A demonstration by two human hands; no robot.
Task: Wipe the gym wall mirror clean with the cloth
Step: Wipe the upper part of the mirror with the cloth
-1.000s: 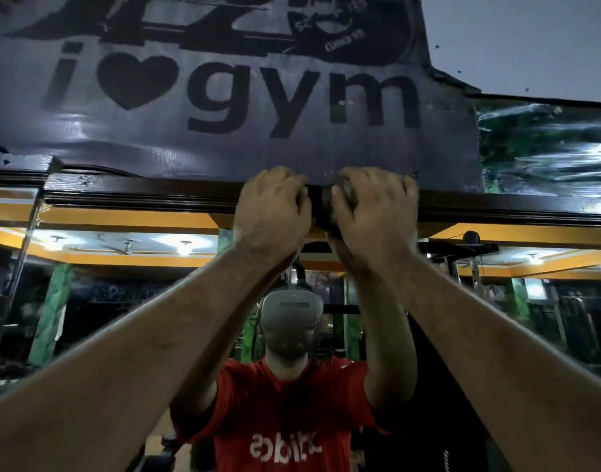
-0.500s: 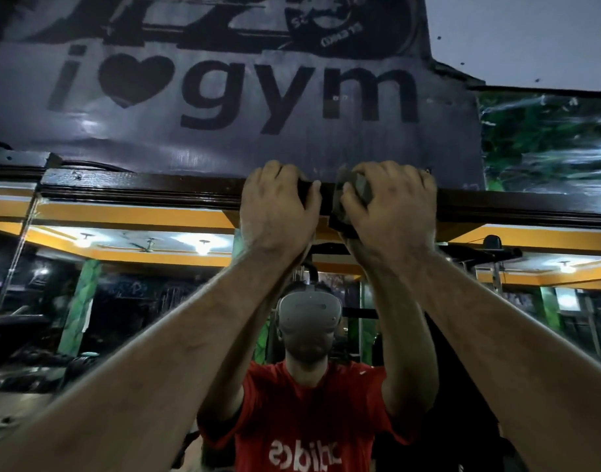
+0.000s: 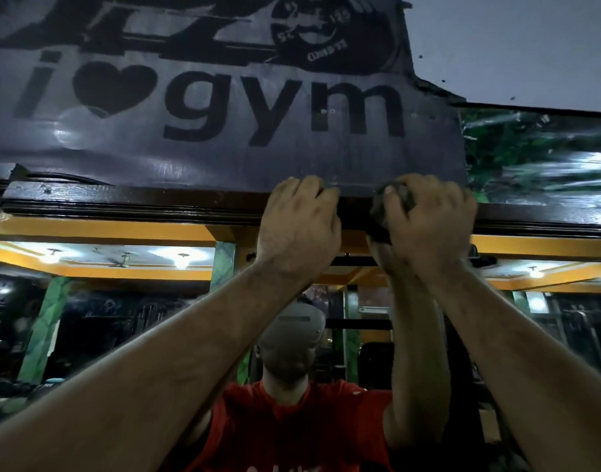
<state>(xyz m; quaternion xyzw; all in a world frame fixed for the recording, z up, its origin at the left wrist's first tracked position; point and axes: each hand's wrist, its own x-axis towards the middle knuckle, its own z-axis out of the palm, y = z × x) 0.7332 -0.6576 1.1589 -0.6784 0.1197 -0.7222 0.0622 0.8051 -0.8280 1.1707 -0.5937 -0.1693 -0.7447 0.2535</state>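
Reaching up, both arms met at the dark frame (image 3: 122, 202) along the top of the mirror (image 3: 105, 335), under the banner (image 3: 224, 158). The left hand (image 3: 301, 229) had its fingers curled over the frame's edge and held nothing else. Just to its right, the right hand (image 3: 432, 223) gripped a bunched dark cloth (image 3: 382, 216) and pressed it against the frame.

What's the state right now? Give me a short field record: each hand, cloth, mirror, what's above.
left hand: fingers curled over the mirror's top frame
right hand: grips the dark cloth, bunched against the frame
mirror: glass below the frame, reflects person and gym lights
above: "i love gym" banner
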